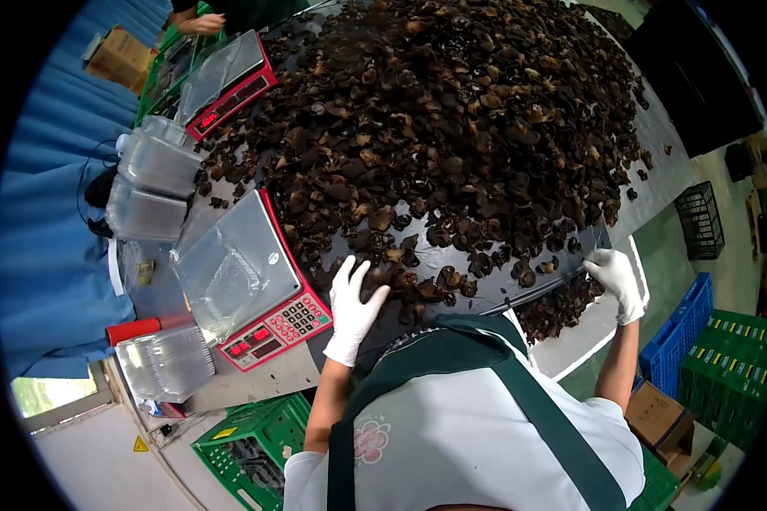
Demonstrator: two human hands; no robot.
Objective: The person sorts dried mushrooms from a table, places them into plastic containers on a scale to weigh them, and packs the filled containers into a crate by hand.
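Observation:
My left hand [355,308], in a white glove, has its fingers and thumb spread beside the near edge of a big heap of dark wood ear mushrooms [452,119]. It is just right of a red electronic scale [294,322], on whose plate lies a clear plastic tray [234,277]. On the other side, my right hand [619,283], gloved too, hangs at the table's edge with its fingers curled together. Whatever it may hold is hidden. Below and left of it, more wood ears [562,308] lie in a white box [592,345].
Stacked clear trays [149,200] and another stack [166,362] stand on the left. Beyond is a second red scale [230,98], near another person's hand [201,24]. A green crate [251,451] sits below left; a blue crate [677,332] and green boxes [733,366] stand right.

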